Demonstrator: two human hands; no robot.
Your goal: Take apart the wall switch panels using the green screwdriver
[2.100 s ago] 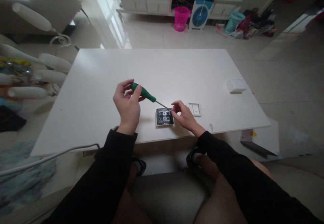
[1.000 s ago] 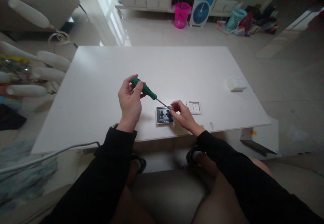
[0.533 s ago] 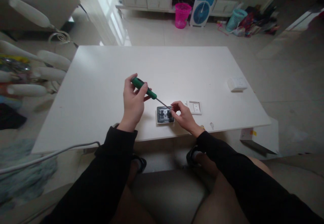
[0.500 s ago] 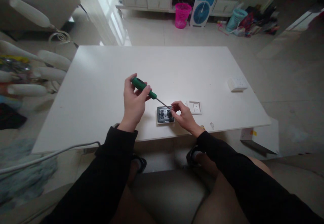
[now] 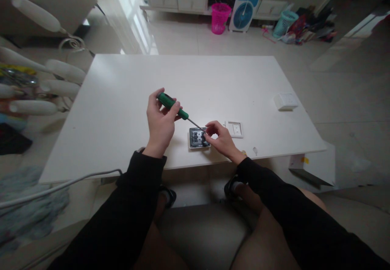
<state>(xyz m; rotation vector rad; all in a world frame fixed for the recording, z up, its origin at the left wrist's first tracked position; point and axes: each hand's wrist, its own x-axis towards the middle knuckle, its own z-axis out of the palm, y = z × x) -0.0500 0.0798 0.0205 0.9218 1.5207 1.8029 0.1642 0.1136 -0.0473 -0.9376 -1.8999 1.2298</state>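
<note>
My left hand [image 5: 160, 129] is wrapped round the green handle of a screwdriver [image 5: 171, 105]. Its thin metal shaft slants down to the right, toward the fingers of my right hand [image 5: 224, 143]. Those fingers are pinched together at the screwdriver's tip; whatever lies between them is too small and hidden to name. Just left of and below the pinch lies a square electrical wall fitting [image 5: 195, 138] with dark inner parts facing up and a light rim. Right of my right hand is a white socket plate [image 5: 236, 129], flat on the table.
A white box-like fitting [image 5: 285, 101] stands near the right edge of the white table [image 5: 183, 75]. Small clear and gold bits [image 5: 255, 151] lie at the front edge. A grey cable [image 5: 76, 178] crosses the front left corner. Baskets and a fan stand beyond.
My left hand has shifted very slightly to the left on the screwdriver handle. Otherwise the hands, the screwdriver and the fittings stay nearly where they were.
</note>
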